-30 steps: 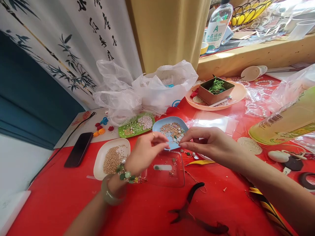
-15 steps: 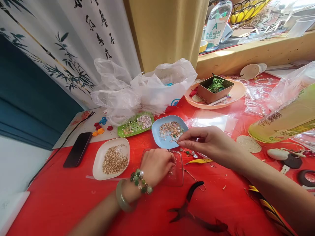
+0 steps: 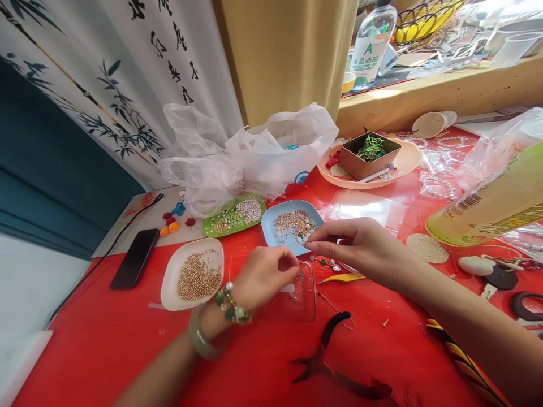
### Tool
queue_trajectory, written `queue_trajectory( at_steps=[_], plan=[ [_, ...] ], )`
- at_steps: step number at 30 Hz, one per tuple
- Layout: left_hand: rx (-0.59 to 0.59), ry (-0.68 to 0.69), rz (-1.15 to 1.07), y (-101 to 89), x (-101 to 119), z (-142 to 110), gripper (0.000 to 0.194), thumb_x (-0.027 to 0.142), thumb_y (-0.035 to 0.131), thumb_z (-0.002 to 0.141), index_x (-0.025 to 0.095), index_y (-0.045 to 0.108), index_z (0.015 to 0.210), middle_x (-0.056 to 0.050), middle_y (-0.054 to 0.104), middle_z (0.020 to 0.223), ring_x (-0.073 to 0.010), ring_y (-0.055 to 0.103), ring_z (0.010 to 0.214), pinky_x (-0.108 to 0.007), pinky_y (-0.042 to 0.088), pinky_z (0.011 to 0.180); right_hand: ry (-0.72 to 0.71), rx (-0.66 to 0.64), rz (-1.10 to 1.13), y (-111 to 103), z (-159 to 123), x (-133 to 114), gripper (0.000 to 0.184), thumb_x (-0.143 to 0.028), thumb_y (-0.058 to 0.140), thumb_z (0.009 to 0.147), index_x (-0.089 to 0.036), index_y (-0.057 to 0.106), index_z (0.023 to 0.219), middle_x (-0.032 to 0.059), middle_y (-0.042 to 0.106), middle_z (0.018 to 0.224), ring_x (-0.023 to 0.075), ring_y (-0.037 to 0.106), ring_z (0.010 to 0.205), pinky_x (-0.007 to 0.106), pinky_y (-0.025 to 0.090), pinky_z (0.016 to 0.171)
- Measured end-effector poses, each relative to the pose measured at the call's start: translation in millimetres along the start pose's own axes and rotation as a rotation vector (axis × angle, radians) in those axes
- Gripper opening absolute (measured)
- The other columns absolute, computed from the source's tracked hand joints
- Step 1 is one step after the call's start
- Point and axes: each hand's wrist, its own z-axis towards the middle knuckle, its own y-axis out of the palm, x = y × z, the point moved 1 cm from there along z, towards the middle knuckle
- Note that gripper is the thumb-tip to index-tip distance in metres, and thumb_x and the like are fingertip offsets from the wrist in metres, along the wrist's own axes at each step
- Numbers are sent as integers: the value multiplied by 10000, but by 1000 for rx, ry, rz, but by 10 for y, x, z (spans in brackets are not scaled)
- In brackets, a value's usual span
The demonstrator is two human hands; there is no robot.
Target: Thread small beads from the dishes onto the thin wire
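My left hand (image 3: 267, 274), wearing a green beaded bracelet (image 3: 231, 305) and a jade bangle (image 3: 199, 333), is over the left part of a clear shallow tray (image 3: 314, 294) that has small beads in it. Its fingers are pinched together; what they hold, if anything, is too small to make out. At the near right edge of the blue dish (image 3: 268, 229), my right hand (image 3: 348, 240) pinches thumb against fingertips. Whatever is between them is not visible. Gold, white and green beads (image 3: 292, 223) lie in the blue dish.
A white dish (image 3: 167, 282) of gold beads and a green dish (image 3: 207, 226) stand left. Yellow tweezers (image 3: 343, 277) and dark-handled pliers (image 3: 318, 362) lie nearer me. A phone (image 3: 134, 259) rests far left; a bottle (image 3: 487, 198) leans at right. Plastic bags (image 3: 271, 158) sit behind.
My left hand has lifted and shifted slightly up and left, uncovering more of the clear tray and its beads. The right hand stays nearly still beside the blue dish.
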Motion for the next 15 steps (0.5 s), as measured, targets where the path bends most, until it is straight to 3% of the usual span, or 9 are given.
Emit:
queue_trajectory(
  at_steps=[4,7,11,15],
  plan=[
    [-15,-122,-633,-96,-20,37,114,208,637,642,120,600,703,-26,627,689,-108,566,622,-236,448,594,20,-7,31,17,-21,-37,152,-241,504,750,-161,602,665,-35,452,529,58,345,476,199,253,417],
    [6,-168,-943,-131,-28,54,127,175,682,600,106,604,673,-4,605,654,-66,537,567,-175,436,517,32,-22,35,32,-47,-77,148,-215,486,740,-156,568,633,-35,446,533,65,362,494,201,265,431],
    [-4,-183,-1163,-132,-44,68,133,144,700,593,99,617,686,-1,612,640,-46,534,542,-129,427,471,17,-22,-3,51,-69,-120,140,-172,466,713,-154,533,591,-38,421,522,67,349,492,206,258,433],
    [-8,-171,-1239,-133,-49,63,136,138,709,590,95,619,682,-5,621,635,-47,546,550,-116,440,472,18,-4,-31,76,-70,-133,134,-169,456,692,-154,512,572,-41,393,510,69,333,484,210,247,429]
  ],
)
